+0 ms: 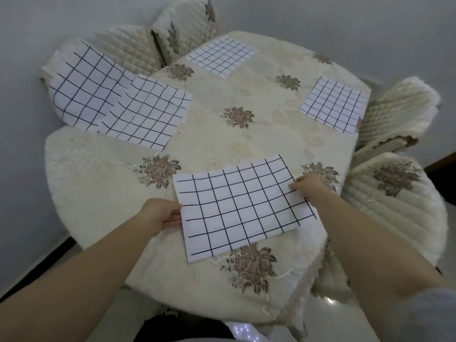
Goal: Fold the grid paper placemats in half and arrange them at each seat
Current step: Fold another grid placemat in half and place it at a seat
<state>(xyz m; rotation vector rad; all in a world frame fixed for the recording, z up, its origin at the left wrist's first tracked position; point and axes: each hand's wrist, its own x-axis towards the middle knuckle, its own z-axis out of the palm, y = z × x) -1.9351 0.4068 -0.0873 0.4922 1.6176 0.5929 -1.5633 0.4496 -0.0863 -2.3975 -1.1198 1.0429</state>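
Note:
A folded grid paper placemat (244, 208) lies on the round table near its front edge. My left hand (160, 214) pinches the placemat's left edge. My right hand (308, 187) holds its right edge, fingers on top. Three more folded placemats lie on the table: one at the left (148, 114), one at the far side (220, 56), one at the right (333, 104). A larger grid sheet (84, 87) rests on the quilted chair at the left, partly under the left placemat.
The table (209, 134) wears a cream cloth with brown flower embroidery. Quilted cream chairs stand around it: back left (123, 40), back (185, 23), right (399, 109) and near right (399, 201). White walls close in behind and at the left.

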